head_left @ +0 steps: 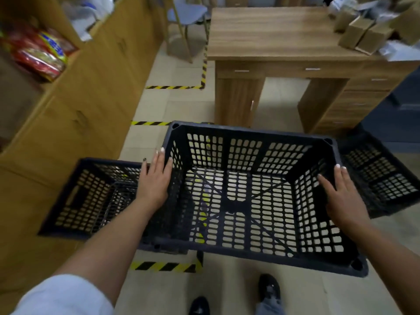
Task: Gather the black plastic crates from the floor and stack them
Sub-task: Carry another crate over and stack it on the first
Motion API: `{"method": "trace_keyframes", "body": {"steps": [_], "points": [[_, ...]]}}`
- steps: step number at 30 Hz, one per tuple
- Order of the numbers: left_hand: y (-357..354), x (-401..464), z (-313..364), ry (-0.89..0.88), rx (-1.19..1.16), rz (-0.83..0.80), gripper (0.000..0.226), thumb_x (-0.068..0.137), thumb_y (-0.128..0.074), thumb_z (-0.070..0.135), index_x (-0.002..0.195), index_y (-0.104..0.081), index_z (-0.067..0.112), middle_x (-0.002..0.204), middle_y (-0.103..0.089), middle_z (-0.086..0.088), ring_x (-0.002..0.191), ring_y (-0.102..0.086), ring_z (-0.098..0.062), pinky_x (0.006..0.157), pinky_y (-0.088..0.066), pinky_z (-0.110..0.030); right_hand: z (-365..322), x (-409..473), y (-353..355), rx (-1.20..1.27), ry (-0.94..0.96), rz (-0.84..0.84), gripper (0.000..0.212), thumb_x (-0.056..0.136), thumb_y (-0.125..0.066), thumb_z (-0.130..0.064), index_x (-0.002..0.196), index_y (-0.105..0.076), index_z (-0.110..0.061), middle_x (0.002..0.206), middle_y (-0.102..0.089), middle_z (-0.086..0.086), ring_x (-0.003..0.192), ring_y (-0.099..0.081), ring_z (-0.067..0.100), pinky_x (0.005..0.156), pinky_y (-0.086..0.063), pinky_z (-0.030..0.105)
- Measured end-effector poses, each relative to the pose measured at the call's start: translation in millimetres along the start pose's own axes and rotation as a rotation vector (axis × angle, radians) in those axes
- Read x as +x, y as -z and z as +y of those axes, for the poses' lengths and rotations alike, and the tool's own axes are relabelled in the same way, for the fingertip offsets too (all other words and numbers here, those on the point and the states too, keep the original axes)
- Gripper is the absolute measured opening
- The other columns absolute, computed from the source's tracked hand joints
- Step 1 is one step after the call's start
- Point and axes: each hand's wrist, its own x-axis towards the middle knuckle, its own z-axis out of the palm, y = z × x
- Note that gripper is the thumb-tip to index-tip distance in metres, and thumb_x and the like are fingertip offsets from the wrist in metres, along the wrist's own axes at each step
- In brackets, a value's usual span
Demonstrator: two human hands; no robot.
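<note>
A large black perforated crate [247,139] fills the middle of the view, raised above the floor and empty. My left hand [155,178] lies flat on its left wall, thumb hooked inside the rim. My right hand [341,196] presses on its right wall, fingers over the rim. A second black crate [75,198] sits on the floor to the left, partly under my left forearm. A third black crate [384,178] lies at the right, tilted and partly hidden behind the held crate.
A wooden desk [272,35] with drawers stands ahead, small cardboard boxes [361,35] on its right end. Tall cardboard cartons [75,105] line the left side. Yellow-black tape [163,267] marks the tiled floor. My shoes [269,289] are below the crate.
</note>
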Motion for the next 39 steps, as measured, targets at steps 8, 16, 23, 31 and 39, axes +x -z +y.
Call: {"method": "trace_keyframes", "body": {"steps": [8, 16, 23, 31, 39], "points": [[-10.7, -11.5, -31.6, 0.002, -0.156, 0.022, 0.094, 0.084, -0.061, 0.006, 0.151, 0.004, 0.015, 0.156, 0.023, -0.016, 0.146, 0.015, -0.029, 0.119, -0.004, -0.048, -18.7, 0.0, 30.9, -0.125, 0.06, 0.069, 0.082, 0.069, -0.068, 0.01, 0.143, -0.039, -0.012, 0.154, -0.015, 0.027, 0.143, -0.011, 0.039, 0.111, -0.028, 0.051], [21.6, -10.8, -37.2, -0.009, -0.188, 0.057, 0.097, 0.082, -0.064, 0.006, 0.151, 0.004, 0.016, 0.157, 0.022, -0.014, 0.147, 0.014, -0.027, 0.119, -0.003, -0.048, -12.1, -3.1, 63.6, -0.13, 0.031, 0.073, 0.08, 0.074, -0.065, 0.007, 0.145, -0.036, -0.015, 0.156, -0.01, 0.024, 0.145, -0.006, 0.036, 0.114, -0.026, 0.048], [50.7, -22.2, -52.4, 0.039, -0.168, 0.124, 0.096, 0.084, -0.062, 0.005, 0.151, 0.005, 0.016, 0.157, 0.021, -0.012, 0.147, 0.013, -0.027, 0.119, -0.002, -0.047, -21.0, -0.5, 92.9, -0.075, 0.051, 0.08, 0.078, 0.079, -0.061, 0.007, 0.147, -0.031, -0.015, 0.157, -0.003, 0.023, 0.146, 0.001, 0.034, 0.116, -0.021, 0.046], [28.7, -59.7, -117.6, 0.125, -0.111, 0.101, 0.089, 0.086, -0.059, 0.01, 0.152, 0.001, 0.02, 0.157, 0.019, -0.016, 0.146, 0.014, -0.03, 0.118, -0.003, -0.044, -99.0, 7.4, 113.6, -0.004, 0.164, 0.033, 0.077, 0.088, -0.057, -0.007, 0.151, -0.014, -0.02, 0.157, 0.01, 0.02, 0.145, 0.012, 0.031, 0.12, -0.01, 0.041], [-4.8, -77.6, -219.8, 0.183, -0.07, 0.1, 0.087, 0.086, -0.058, 0.011, 0.152, -0.002, 0.02, 0.158, 0.015, -0.016, 0.147, 0.013, -0.028, 0.118, -0.002, -0.044, -212.6, 5.7, 111.2, 0.08, 0.214, -0.012, 0.081, 0.088, -0.057, -0.006, 0.151, -0.009, -0.022, 0.157, 0.015, 0.017, 0.145, 0.017, 0.029, 0.119, -0.005, 0.041]]}}
